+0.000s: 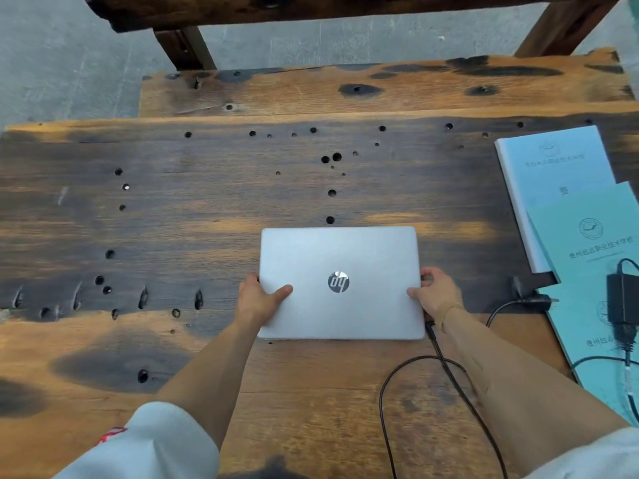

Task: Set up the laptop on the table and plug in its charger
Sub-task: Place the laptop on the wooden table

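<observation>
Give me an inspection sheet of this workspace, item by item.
Surface: dark scorched wooden table, pitted with holes.
Job's things: closed silver laptop, flat, logo up; black charger brick resting on the booklets.
Clutter: pale blue booklets, right edge.
Hands: left hand and right hand grip the laptop's sides.
Cables: black charger cable looping under the right forearm; whether plugged in, cannot tell.
Surroundings: grey concrete floor, wooden bench.

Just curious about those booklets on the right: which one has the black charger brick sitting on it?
The nearer, teal-green booklet carries the charger brick. The paler blue booklet behind it lies partly tucked under the teal one and has nothing but that on top.
</observation>
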### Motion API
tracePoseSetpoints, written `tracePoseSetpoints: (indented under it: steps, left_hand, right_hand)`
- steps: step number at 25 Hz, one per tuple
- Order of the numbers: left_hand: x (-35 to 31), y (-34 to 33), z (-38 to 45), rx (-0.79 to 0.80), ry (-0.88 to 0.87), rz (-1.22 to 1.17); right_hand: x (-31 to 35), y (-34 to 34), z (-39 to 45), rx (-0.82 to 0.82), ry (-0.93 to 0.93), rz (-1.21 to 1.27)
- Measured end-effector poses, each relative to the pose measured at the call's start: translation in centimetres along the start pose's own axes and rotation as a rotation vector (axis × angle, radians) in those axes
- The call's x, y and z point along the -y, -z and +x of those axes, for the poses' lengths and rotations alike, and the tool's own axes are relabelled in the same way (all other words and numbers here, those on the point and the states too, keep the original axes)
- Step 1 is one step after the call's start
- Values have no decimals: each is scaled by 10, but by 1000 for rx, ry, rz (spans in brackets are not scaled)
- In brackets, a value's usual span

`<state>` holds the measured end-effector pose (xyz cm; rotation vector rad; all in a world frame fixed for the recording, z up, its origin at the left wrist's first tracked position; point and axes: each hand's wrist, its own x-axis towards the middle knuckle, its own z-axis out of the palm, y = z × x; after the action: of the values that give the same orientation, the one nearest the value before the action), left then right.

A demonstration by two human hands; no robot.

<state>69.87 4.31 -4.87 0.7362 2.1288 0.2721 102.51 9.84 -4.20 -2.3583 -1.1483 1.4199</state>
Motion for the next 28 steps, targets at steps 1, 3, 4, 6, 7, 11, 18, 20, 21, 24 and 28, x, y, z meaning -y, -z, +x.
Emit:
tracePoseSetpoints:
  steps: [1,3,4,6,7,11,18,20,21,24,28]
  left_hand:
    - [0,-2,0,-6,1,20]
    - [-1,-4,-1,-18,3,44]
    - [-2,-5,-1,-24,3,55]
    - [-4,-5,-2,-38,-1,91]
    - [-5,-5,-2,-48,-3,109]
    - [-7,-8,-4,-73,-15,155]
    - [-6,-10,-4,-85,-26,177]
    - [-6,-11,-5,-89,-24,180]
    - [-7,-11,-4,-94,-24,181]
    - [-7,-11,-5,-107,-39,208]
    - [-8,-11,-6,-107,-47,224]
  right_hand:
    - [0,0,0,-26,12,-14]
    - [-1,-1,-3,-73,28,-28]
    - [-3,-1,-4,-85,25,-28]
    - [-5,-2,-5,-93,6,-8]
    - [-5,-2,-5,-92,-3,0]
    - [-5,-6,-5,-113,-39,34]
    - [-7,-11,-6,-170,-31,20]
    - [-7,-11,-6,-182,-24,19]
    - [-6,-11,-6,-180,-24,18]
    - [-4,-12,-7,-184,-21,10]
    - [-4,-12,-9,-176,-6,-7]
